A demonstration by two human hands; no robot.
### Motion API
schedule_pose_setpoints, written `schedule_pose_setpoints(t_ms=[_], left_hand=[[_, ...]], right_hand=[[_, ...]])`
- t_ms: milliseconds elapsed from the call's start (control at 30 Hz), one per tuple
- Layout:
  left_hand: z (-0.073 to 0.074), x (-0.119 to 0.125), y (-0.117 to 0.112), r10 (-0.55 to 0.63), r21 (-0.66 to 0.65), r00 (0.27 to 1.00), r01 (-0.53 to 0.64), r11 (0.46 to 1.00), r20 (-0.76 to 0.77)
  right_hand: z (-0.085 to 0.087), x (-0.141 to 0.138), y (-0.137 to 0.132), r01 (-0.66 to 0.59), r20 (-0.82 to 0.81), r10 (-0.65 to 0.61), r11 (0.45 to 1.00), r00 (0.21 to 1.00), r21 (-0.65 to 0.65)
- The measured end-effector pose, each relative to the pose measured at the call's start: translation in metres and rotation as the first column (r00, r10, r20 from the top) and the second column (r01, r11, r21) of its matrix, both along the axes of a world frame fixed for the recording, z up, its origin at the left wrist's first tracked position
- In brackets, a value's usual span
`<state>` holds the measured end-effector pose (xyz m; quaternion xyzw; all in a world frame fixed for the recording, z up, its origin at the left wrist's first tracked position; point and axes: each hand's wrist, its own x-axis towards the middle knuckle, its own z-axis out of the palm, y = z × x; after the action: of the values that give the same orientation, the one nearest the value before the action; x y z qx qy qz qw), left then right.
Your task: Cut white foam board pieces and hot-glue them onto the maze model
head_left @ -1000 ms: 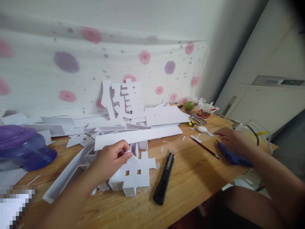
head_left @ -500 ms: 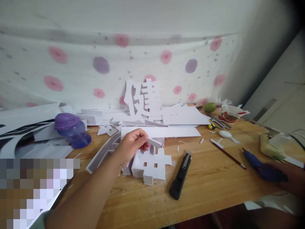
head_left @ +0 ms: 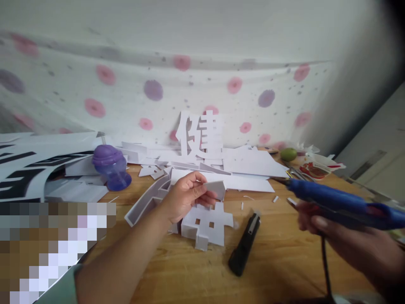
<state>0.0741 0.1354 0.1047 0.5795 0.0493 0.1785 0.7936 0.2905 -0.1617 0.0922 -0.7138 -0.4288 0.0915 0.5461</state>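
Note:
My left hand is closed on a small white foam-board strip, held just above a white cut-out foam character lying on the wooden table. My right hand grips a blue glue gun, raised over the table at the right, its nozzle pointing left toward the strip. The gun's black cord hangs down from it. A black utility knife lies on the table between my two hands.
A tall white cut-out character leans against the spotted cloth wall. White foam sheets and offcuts pile at the back. A purple bottle stands at the left, a green fruit and a snack packet at the back right.
My right hand has picked the glue gun up off the table and swung it left toward the strip. My left hand lifted the strip slightly. The view has shifted left.

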Motion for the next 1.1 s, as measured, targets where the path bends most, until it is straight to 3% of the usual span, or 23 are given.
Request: schedule_pose_setpoints(t_ms=[67,167,233,400,500,900,1100], left_hand=[[-0.002,0.001,0.000,-0.033,-0.013,0.999,0.033,0.999,-0.007],[-0.003,0.001,-0.001,-0.050,-0.014,0.998,0.050,0.999,-0.026],[-0.004,0.001,-0.001,-0.043,-0.003,0.998,0.043,0.999,-0.034],[-0.004,0.001,-0.001,-0.038,-0.002,0.998,0.038,0.999,-0.059],[-0.005,0.002,0.000,-0.046,0.004,0.997,0.046,0.999,-0.065],[-0.006,0.002,0.000,-0.053,0.027,0.996,0.055,0.998,-0.065],[-0.006,0.001,0.001,-0.075,0.035,0.995,0.077,0.996,-0.061]], right_hand=[[0.004,-0.031,0.029,-0.104,-0.190,0.112,0.993,0.975,0.049],[0.000,-0.052,0.050,-0.191,-0.287,0.190,0.981,0.939,0.026],[-0.003,-0.055,0.054,-0.262,-0.296,0.242,0.965,0.924,-0.029],[-0.002,-0.055,0.057,-0.242,-0.274,0.215,0.968,0.938,-0.068],[-0.001,-0.054,0.058,-0.321,-0.245,0.286,0.940,0.926,-0.119],[0.008,-0.074,0.061,-0.162,-0.298,0.117,0.978,0.948,-0.132],[0.000,-0.065,0.058,-0.157,-0.297,0.111,0.978,0.948,-0.137]])
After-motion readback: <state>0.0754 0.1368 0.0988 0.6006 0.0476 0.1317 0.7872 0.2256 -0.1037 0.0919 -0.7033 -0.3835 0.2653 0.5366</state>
